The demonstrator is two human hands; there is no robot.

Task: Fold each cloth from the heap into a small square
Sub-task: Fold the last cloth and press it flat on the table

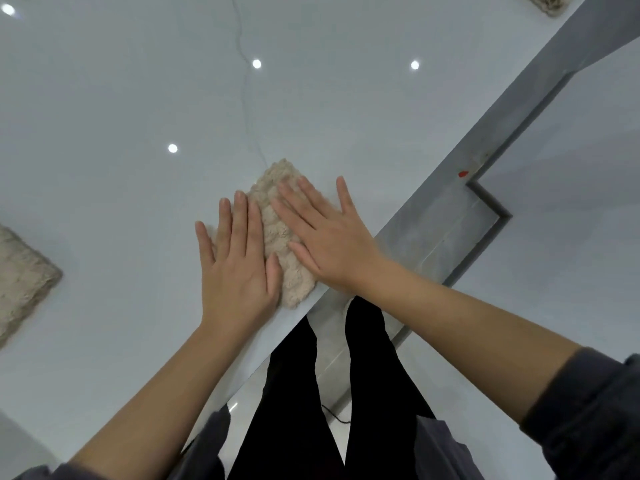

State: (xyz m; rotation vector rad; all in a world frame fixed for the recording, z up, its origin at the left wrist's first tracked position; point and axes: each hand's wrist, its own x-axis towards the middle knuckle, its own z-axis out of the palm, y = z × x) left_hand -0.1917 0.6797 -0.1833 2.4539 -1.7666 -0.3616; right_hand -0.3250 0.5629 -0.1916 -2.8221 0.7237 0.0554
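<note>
A beige, fluffy cloth (pixel 281 237), folded small, lies near the front edge of the glossy white table (pixel 138 98). Both my hands press flat on it with fingers spread. My left hand (pixel 239 261) covers its left side, partly resting on the table. My right hand (pixel 329 233) lies across its right side, fingers pointing up and left. The middle strip and the far corner of the cloth show between and beyond my hands. Neither hand grips anything.
Another beige cloth (pixel 20 282) lies at the table's left edge. A further beige piece (pixel 547 1) shows at the top right corner. The table's front edge (pixel 450 161) runs diagonally, with a grey floor, a red spot (pixel 463 173) and my dark trouser legs (pixel 346 393) below it.
</note>
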